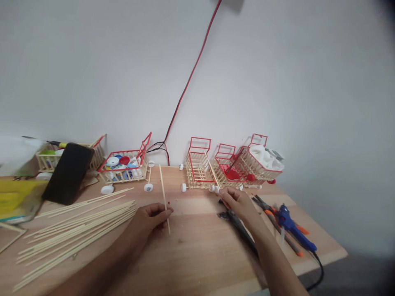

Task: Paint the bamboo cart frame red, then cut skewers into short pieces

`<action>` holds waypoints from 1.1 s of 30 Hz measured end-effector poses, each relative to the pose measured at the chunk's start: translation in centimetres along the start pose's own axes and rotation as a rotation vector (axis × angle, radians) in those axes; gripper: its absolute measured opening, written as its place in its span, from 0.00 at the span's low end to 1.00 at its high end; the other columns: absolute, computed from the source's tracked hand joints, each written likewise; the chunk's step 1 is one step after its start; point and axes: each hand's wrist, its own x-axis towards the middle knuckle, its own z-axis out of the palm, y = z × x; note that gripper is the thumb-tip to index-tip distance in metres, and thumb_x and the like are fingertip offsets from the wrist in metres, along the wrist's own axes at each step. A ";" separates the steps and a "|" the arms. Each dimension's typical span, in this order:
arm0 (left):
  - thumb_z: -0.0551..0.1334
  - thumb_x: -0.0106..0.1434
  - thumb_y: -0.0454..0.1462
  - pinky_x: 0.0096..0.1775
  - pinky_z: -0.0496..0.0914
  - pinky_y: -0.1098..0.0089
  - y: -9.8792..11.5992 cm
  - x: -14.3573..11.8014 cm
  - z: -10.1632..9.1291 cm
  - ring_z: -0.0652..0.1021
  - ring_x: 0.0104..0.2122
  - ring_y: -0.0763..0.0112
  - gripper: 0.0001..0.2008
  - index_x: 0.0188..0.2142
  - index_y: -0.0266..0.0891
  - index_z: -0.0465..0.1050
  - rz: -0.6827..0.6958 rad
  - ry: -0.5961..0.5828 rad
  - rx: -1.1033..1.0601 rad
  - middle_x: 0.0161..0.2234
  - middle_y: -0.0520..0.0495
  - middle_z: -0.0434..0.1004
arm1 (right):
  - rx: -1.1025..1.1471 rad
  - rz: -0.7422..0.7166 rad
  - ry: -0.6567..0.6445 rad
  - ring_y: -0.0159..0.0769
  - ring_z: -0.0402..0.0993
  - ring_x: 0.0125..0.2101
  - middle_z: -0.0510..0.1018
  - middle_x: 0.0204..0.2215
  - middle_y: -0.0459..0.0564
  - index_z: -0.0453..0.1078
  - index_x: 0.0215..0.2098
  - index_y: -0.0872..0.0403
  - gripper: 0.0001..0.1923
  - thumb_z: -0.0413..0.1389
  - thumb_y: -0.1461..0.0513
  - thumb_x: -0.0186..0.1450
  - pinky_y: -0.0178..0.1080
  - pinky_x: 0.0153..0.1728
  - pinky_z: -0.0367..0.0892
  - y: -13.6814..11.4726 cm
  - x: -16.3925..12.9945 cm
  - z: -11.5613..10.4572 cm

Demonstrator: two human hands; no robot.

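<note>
Craftwork in progress on a pale wooden worktop (197, 246): the left hand (148, 220) pinches one thin bamboo skewer (164, 197), its grip closed round the stick, while the right hand (237, 203), fingers curled with nothing visibly in them, rests at three o'clock by three finished red-and-bamboo miniature shopping carts (231, 164). A loose pile of bamboo skewers (77, 226) lies uncut at nine o'clock; a blue glue gun (293, 228) and orange-handled pliers (271, 213) lie at four o'clock.
</note>
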 end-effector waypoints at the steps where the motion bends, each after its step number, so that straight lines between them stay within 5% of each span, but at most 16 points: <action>1: 0.66 0.53 0.47 0.25 0.59 0.75 0.0 0.1 -0.1 0.65 0.20 0.77 0.16 0.31 0.35 0.73 -0.001 0.000 0.023 0.20 0.54 0.66 | 0.013 -0.022 -0.019 0.27 0.54 0.19 0.60 0.17 0.41 0.59 0.21 0.54 0.21 0.51 0.49 0.63 0.32 0.21 0.50 -0.2 -0.4 0.1; 5: 0.62 0.54 0.45 0.24 0.59 0.73 0.1 0.8 -0.8 0.67 0.19 0.74 0.19 0.42 0.35 0.71 0.048 -0.002 0.266 0.22 0.54 0.68 | 0.083 -0.044 -0.131 0.27 0.56 0.20 0.62 0.18 0.41 0.62 0.24 0.54 0.19 0.50 0.49 0.64 0.33 0.23 0.52 -1.0 -2.1 0.9; 10: 0.56 0.56 0.36 0.31 0.62 0.70 0.9 0.8 -2.1 0.73 0.27 0.67 0.23 0.52 0.35 0.64 0.218 0.171 0.813 0.25 0.52 0.71 | 0.130 -0.056 -0.222 0.28 0.59 0.21 0.66 0.20 0.43 0.65 0.26 0.55 0.20 0.51 0.48 0.64 0.32 0.24 0.54 -1.8 -3.3 2.5; 14: 0.55 0.59 0.35 0.33 0.60 0.68 1.4 0.0 -2.5 0.73 0.30 0.63 0.25 0.57 0.37 0.62 0.239 0.231 1.036 0.27 0.49 0.73 | 0.171 -0.039 -0.264 0.28 0.59 0.20 0.67 0.19 0.43 0.64 0.25 0.55 0.20 0.51 0.47 0.64 0.32 0.23 0.54 -2.2 -3.7 4.1; 17: 0.57 0.60 0.39 0.35 0.61 0.68 1.9 -0.5 -1.8 0.72 0.31 0.64 0.18 0.50 0.41 0.71 0.332 0.250 0.939 0.28 0.47 0.73 | 0.196 -0.019 -0.271 0.28 0.60 0.21 0.68 0.20 0.44 0.65 0.26 0.55 0.18 0.52 0.50 0.64 0.31 0.23 0.54 -2.8 -4.2 5.6; 21: 0.60 0.59 0.45 0.30 0.62 0.72 2.0 -0.8 -0.5 0.70 0.26 0.70 0.16 0.43 0.40 0.75 0.419 0.034 0.523 0.32 0.47 0.74 | 0.162 -0.052 -0.281 0.29 0.64 0.23 0.70 0.22 0.44 0.67 0.25 0.54 0.15 0.52 0.54 0.64 0.31 0.25 0.57 -3.8 -5.1 8.0; 25: 0.55 0.63 0.48 0.25 0.58 0.74 1.4 -0.8 0.0 0.65 0.20 0.75 0.18 0.33 0.36 0.75 0.334 -0.134 0.349 0.21 0.52 0.67 | 0.149 -0.081 -0.358 0.28 0.66 0.25 0.72 0.22 0.43 0.70 0.26 0.55 0.13 0.52 0.58 0.65 0.30 0.27 0.59 -4.5 -5.7 9.9; 29: 0.54 0.64 0.49 0.23 0.56 0.76 1.2 -0.9 0.1 0.64 0.19 0.77 0.21 0.26 0.35 0.70 0.306 -0.200 0.334 0.18 0.54 0.62 | 0.113 -0.127 -0.331 0.32 0.71 0.31 0.77 0.29 0.46 0.74 0.34 0.53 0.10 0.53 0.58 0.65 0.31 0.32 0.63 -4.5 -5.1 9.2; 33: 0.52 0.64 0.52 0.21 0.55 0.76 1.2 -1.1 0.3 0.62 0.17 0.78 0.21 0.27 0.37 0.67 0.279 -0.278 0.312 0.19 0.55 0.61 | 0.052 -0.178 -0.097 0.32 0.72 0.30 0.77 0.34 0.49 0.71 0.45 0.53 0.14 0.49 0.57 0.67 0.34 0.33 0.66 -4.9 -3.0 6.3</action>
